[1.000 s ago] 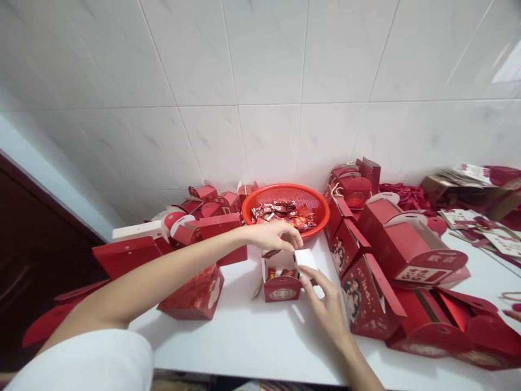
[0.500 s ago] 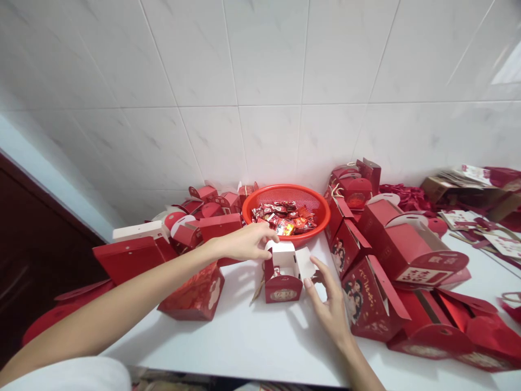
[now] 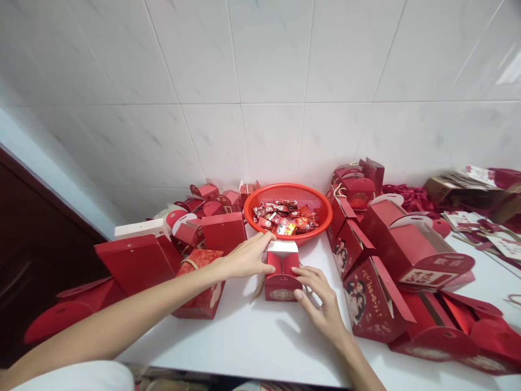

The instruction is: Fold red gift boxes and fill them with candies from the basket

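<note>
A small red box stands on the white table, its side flaps folded inward over the top and its white-lined back flap upright. My left hand touches the box's left side near the back, thumb and fingers apart. At the right side, my right hand rests its fingertips on the folded flap and the front edge, fingers spread. A cord hangs by the box's lower left. Behind it, a red basket holds small wrapped packets. The folded flaps hide the inside of the box.
Red boxes crowd the left side, with a patterned box near my left forearm. More boxes line the right. Cards and ribbons lie far right. A tiled wall rises behind the white table.
The right flap has folded inward, and both side flaps now cover the opening. My right hand has moved slightly left onto the box. My left hand has shifted slightly down.
</note>
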Motion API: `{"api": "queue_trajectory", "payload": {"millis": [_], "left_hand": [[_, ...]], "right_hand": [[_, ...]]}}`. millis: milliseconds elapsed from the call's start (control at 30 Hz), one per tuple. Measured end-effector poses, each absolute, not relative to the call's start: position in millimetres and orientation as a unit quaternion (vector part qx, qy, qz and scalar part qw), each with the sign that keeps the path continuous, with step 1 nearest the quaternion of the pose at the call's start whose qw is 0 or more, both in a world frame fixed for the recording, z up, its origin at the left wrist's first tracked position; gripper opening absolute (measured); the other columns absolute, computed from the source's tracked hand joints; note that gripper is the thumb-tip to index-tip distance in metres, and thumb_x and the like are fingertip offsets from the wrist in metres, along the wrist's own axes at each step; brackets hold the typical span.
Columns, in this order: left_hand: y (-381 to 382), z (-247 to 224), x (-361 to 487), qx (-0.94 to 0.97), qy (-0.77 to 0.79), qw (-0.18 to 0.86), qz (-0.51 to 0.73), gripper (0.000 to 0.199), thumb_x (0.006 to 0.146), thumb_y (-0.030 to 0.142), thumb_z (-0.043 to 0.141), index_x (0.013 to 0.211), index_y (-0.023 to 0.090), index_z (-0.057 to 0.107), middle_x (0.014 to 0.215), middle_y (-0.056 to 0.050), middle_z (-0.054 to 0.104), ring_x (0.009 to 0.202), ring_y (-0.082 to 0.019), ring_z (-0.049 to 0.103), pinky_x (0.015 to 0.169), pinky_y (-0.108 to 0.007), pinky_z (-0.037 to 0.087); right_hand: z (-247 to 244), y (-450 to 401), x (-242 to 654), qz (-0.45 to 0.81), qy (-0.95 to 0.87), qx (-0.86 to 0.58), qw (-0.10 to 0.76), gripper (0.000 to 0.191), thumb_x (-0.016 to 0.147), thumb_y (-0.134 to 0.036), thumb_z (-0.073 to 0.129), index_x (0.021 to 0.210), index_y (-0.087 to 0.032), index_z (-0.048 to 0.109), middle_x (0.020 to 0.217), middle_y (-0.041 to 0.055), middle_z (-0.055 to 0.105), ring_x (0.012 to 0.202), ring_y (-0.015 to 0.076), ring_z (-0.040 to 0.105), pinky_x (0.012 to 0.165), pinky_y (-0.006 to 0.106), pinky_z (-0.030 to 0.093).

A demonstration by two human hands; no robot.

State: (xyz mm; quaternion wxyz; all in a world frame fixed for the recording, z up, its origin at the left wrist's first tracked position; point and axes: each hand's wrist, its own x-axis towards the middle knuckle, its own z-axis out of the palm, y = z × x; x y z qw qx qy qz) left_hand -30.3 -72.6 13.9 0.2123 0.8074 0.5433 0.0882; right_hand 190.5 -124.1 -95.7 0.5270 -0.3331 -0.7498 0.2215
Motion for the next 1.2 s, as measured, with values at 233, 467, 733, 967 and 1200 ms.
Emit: {"api": "queue_trajectory", "payload": {"millis": [233, 467, 733, 967, 1200], "left_hand": [[-70, 2, -35, 0.771, 0.503, 0.338, 0.195, 0.074, 0.064, 0.021, 0.075, 0.132, 0.019, 0.045, 0.101, -0.002, 0.065, 0.095, -0.023, 0.063, 0.086, -0.034, 0.050], [-79, 9, -32, 0.818, 0.442, 0.345, 0.130, 0.028, 0.077, 0.031, 0.070, 0.102, 0.019, 0.072, 0.098, -0.003, 0.068, 0.091, -0.020, 0.063, 0.086, -0.030, 0.046], [-106, 11, -18, 0.806, 0.535, 0.247, 0.055, 0.041, 0.084, 0.052, 0.062, 0.110, 0.020, 0.065, 0.103, -0.008, 0.057, 0.093, -0.026, 0.061, 0.081, -0.034, 0.046], [-101, 6, -20, 0.800, 0.525, 0.288, 0.044, 0.040, 0.083, 0.055, 0.061, 0.104, 0.021, 0.054, 0.099, -0.005, 0.060, 0.094, -0.025, 0.060, 0.079, -0.032, 0.044], [-96, -3, -23, 0.780, 0.520, 0.340, 0.080, 0.040, 0.078, 0.050, 0.068, 0.103, 0.022, 0.055, 0.105, -0.004, 0.061, 0.095, -0.023, 0.059, 0.078, -0.029, 0.044]], "right_hand": [[-91, -126, 190, 0.212, -0.730, -0.358, 0.543, 0.012, 0.092, -0.028, 0.064, 0.081, -0.023, 0.067, 0.104, 0.0096, 0.075, 0.098, 0.0256, 0.066, 0.084, 0.040, 0.056], [-93, -125, 190, 0.221, -0.677, -0.420, 0.563, 0.012, 0.089, -0.032, 0.067, 0.087, -0.020, 0.066, 0.117, 0.0135, 0.069, 0.104, 0.0258, 0.068, 0.086, 0.036, 0.056], [-100, -122, 186, 0.313, -0.643, -0.445, 0.539, 0.035, 0.092, -0.041, 0.063, 0.118, -0.018, 0.063, 0.114, 0.0127, 0.071, 0.093, 0.0221, 0.071, 0.078, 0.031, 0.059], [-108, -122, 190, 0.363, -0.647, -0.473, 0.475, 0.044, 0.101, -0.048, 0.046, 0.133, -0.023, 0.061, 0.132, 0.0093, 0.067, 0.123, 0.0235, 0.063, 0.101, 0.036, 0.051], [-103, -120, 192, 0.384, -0.594, -0.485, 0.514, 0.040, 0.094, -0.055, 0.053, 0.106, -0.021, 0.070, 0.097, 0.0079, 0.073, 0.088, 0.0226, 0.070, 0.075, 0.030, 0.056]]}}
